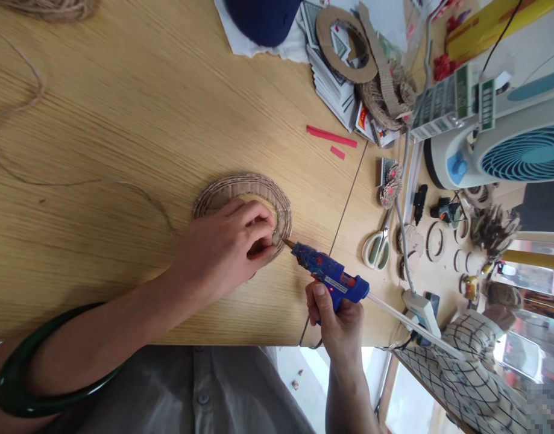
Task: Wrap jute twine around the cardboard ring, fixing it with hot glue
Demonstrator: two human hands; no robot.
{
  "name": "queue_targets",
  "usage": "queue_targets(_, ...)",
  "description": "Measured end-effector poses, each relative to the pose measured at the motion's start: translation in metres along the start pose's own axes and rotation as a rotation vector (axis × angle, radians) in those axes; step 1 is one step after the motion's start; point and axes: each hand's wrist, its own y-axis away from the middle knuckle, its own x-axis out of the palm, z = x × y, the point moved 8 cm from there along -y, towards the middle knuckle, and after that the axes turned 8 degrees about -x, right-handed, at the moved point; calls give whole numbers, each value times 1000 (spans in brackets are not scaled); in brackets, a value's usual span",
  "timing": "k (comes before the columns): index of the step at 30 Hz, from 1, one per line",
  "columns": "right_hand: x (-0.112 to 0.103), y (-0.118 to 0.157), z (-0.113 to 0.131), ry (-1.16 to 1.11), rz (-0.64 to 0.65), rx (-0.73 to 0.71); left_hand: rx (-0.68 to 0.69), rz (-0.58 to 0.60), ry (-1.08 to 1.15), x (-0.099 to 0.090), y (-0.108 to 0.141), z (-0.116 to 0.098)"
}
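Far left, loose jute twine (14, 108) trailing in loops across the wooden table (123, 90), running toward the twine-wrapped cardboard ring (258, 188) lying flat near the table's middle; could snag under the forearm and drag the ring off its spot. Dark green bangle (41, 386) on the left forearm, low in view. Left hand (222, 247) pressed down over the ring's near side, fingers curled and pinched together on the twine at the ring's right edge, thumb tucked beneath. Just beside those fingertips, touching or nearly touching the ring, the nozzle of the blue glue gun (331, 277): hot tip and fresh glue that close to bare skin looks like a burn risk, and too much glue could squeeze out and stick fingers to the twine. Right hand (337, 322) wrapped fully round the gun's grip, closed tight, index finger apparently up at the trigger; a slip of the wrist could smear glue onto the table. White glue stick jutting from the gun's rear toward the power strip (421, 307), whose cord could tug the aim off. Further right, scissors (377, 247), small rings and a blue-grilled fan (507, 144), well apart from the work
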Motion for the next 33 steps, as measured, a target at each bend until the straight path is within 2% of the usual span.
queue_targets(8, -2, -3, 3, -86, -37, 16, -10, 9, 110, -4, -2, 4)
queue_targets(11, -3, -6, 3, -146, -53, 34, -60, -13, 292, -17, -6, 4)
queue_targets(13, -4, -7, 3, -187, -68, 42, -102, -44, 333, -30, -7, 3)
queue_targets(15, -5, -7, 3, -207, -84, 43, -93, -66, 254, -44, -5, 0)
queue_targets(18, -8, -7, 1, -215, -105, 44, 31, -29, 50, -56, 7, -5)
queue_targets(22, -9, -7, -2, -229, -104, 34, 219, 109, -162, -47, 33, 4)
queue_targets(25, -7, -8, -1, -229, -93, 8, 310, 159, -234, -35, 48, 11)
queue_targets(33, -8, -8, 7, -227, -114, -11, 328, 61, -334, -23, 49, 0)
